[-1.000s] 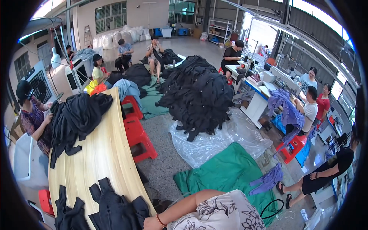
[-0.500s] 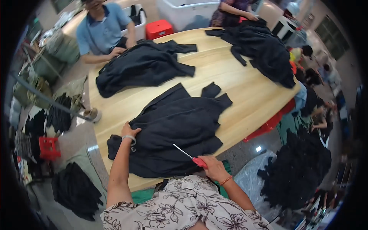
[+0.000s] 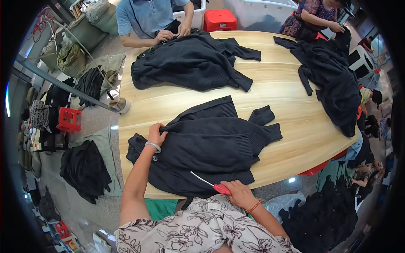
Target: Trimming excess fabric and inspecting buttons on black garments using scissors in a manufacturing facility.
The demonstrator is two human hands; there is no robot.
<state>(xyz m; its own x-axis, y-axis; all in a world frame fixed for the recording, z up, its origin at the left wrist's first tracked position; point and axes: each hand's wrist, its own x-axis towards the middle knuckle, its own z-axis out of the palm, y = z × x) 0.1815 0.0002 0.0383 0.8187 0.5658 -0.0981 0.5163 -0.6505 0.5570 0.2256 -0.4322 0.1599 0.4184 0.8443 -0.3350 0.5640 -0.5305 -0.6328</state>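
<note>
A dark knitted sweater (image 3: 198, 145) lies spread on the table in front of me, its ribbed cuffs and hem toward the right. My left hand (image 3: 157, 135) is closed on a fold of it at the upper left edge, beside a small round ring-like piece (image 3: 155, 158) on the knit. My right hand (image 3: 238, 194) is at the table's near edge, wrapped round a red-handled tool (image 3: 222, 189) with a thin metal shaft. That shaft points up and left over the sweater's lower part. Its exact kind I cannot make out.
Across the wooden table (image 3: 291, 109), a person in blue handles another dark sweater (image 3: 181, 61). A second person holds a dark garment (image 3: 329, 71) at the far right. A metal pole (image 3: 69, 86) and a cup (image 3: 122, 105) are at the left edge; dark garments (image 3: 322, 215) are heaped right.
The view has shifted, so the table sits further right in it. My left hand still grips the sweater; my right still holds the red-handled tool, its shaft tilted slightly flatter.
</note>
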